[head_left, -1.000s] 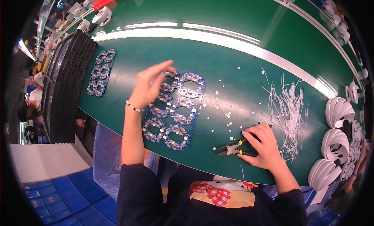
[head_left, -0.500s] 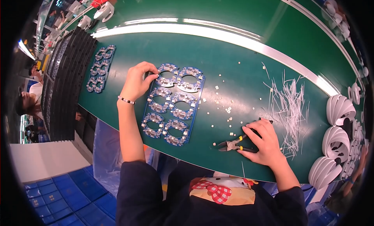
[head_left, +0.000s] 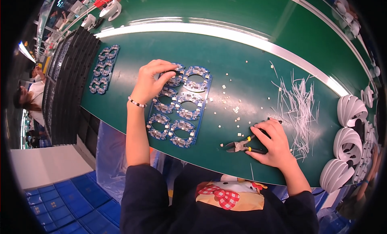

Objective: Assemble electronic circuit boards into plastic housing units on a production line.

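Note:
A blue circuit board panel (head_left: 188, 106) lies on the green table in front of me, made up of several ring-shaped boards with round openings. My left hand (head_left: 155, 78) is over its upper left board, thumb and forefinger pinched close together; whether anything small is between the fingertips is too fine to tell. In my right hand (head_left: 272, 143) is a pair of diagonal cutters (head_left: 241, 146) with black and yellow handles. Their jaws point left, slightly apart, just above the tabletop. Small white connector pieces (head_left: 236, 109) are scattered between the panel and the cutters.
A heap of cut white wires (head_left: 299, 109) spreads at the right, beside white curved housings (head_left: 347, 145) along the table's edge. Another blue board panel (head_left: 104, 70) lies at the far left, near stacked black trays (head_left: 70, 88). A person (head_left: 34, 99) is beyond the trays.
My left hand has shifted right, from the panel's upper left edge to over its upper left board. The right hand and the cutters have stayed nearly still.

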